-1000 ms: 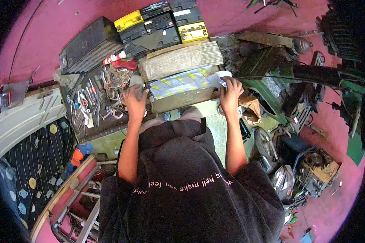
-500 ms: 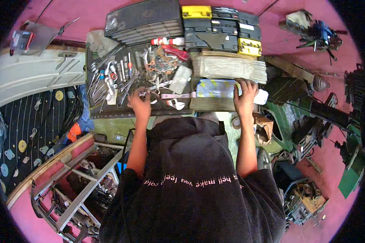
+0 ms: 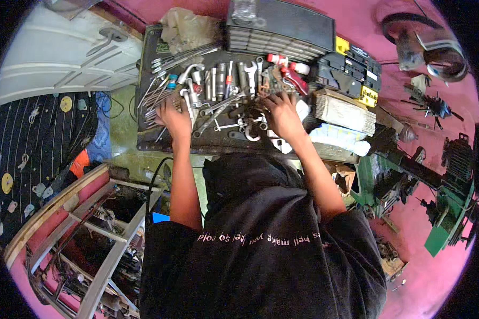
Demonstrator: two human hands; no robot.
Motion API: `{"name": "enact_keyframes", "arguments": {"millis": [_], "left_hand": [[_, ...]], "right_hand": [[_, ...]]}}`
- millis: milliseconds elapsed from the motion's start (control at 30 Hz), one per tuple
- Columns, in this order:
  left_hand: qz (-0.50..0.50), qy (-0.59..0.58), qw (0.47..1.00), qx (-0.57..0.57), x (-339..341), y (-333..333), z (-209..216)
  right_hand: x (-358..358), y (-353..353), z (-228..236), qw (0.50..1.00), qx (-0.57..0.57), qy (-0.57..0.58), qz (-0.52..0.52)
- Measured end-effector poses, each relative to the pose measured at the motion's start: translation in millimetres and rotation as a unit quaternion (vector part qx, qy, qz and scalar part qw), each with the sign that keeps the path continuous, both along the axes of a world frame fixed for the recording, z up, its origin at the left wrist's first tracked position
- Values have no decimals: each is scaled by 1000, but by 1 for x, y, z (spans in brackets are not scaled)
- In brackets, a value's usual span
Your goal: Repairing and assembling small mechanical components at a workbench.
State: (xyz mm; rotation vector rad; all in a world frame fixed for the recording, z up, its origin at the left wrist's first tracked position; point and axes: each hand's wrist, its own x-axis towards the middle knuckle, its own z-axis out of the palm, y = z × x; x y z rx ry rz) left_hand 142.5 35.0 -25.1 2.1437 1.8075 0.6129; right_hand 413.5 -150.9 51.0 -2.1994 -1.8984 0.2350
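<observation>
My left hand [image 3: 174, 119] reaches over the left part of the tool pile, fingers apart, beside the thin metal rods [image 3: 155, 98] and a chrome socket tool [image 3: 192, 94]. My right hand [image 3: 285, 118] rests over the pile's right side. Its fingers are spread and bent down by a gasket [image 3: 274, 80] and a red-handled tool [image 3: 294, 81]; nothing shows in its grasp. Between the hands lie a long wrench [image 3: 218, 109], several sockets [image 3: 221, 82] and an open-end wrench [image 3: 251, 72]. An adjustable wrench [image 3: 280, 143] lies below my right wrist.
A dark drawer cabinet [image 3: 282, 26] stands at the back of the dark work mat [image 3: 167, 142]. Black and yellow cases [image 3: 351, 74], a stack of cardboard sheets [image 3: 343, 112] and a blue-white packet [image 3: 335, 139] sit at right. A metal frame [image 3: 117, 234] is at lower left.
The view has turned left. My left hand has shifted left toward the rods. My right hand has left the blue-white packet and come over the tool pile.
</observation>
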Motion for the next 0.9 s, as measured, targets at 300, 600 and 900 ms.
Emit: {"name": "enact_keyframes", "arguments": {"millis": [300, 600, 900], "left_hand": [[-27, 57, 998, -8, 4, 110, 4], [-152, 101, 983, 35, 0, 144, -34], [-187, 171, 967, 43, 1, 157, -46]], "right_hand": [[-59, 195, -40, 990, -9, -94, 100], [-60, 268, -88, 991, -47, -126, 26], [-64, 277, -108, 987, -10, -158, 11]]}}
